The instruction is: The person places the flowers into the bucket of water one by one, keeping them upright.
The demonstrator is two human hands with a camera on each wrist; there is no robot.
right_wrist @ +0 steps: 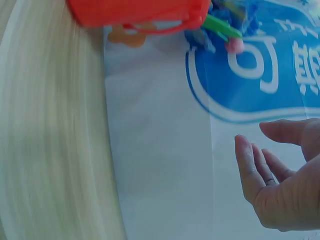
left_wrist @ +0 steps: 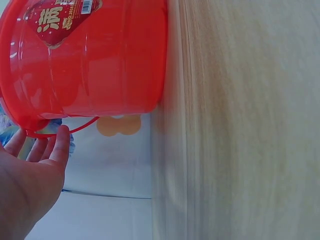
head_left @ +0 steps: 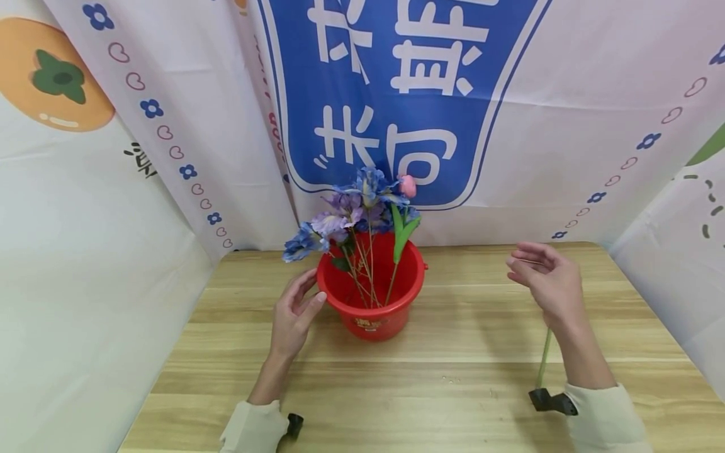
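A red bucket stands on the table and holds blue and purple irises and a pink tulip with green leaves. At its left side is my left hand, fingertips and thumb touching the rim area, fingers fairly straight. The left wrist view shows those fingers beside the bucket's thin red handle. My right hand is raised over the table's right side, apart from the bucket. Its fingers are loosely bent with nothing between them, as the right wrist view also shows for that hand.
A green stem shows beneath my right wrist; the rest of it is hidden. Printed white cloth hangs behind and beside the wooden table. Black camera mounts sit at both wrists.
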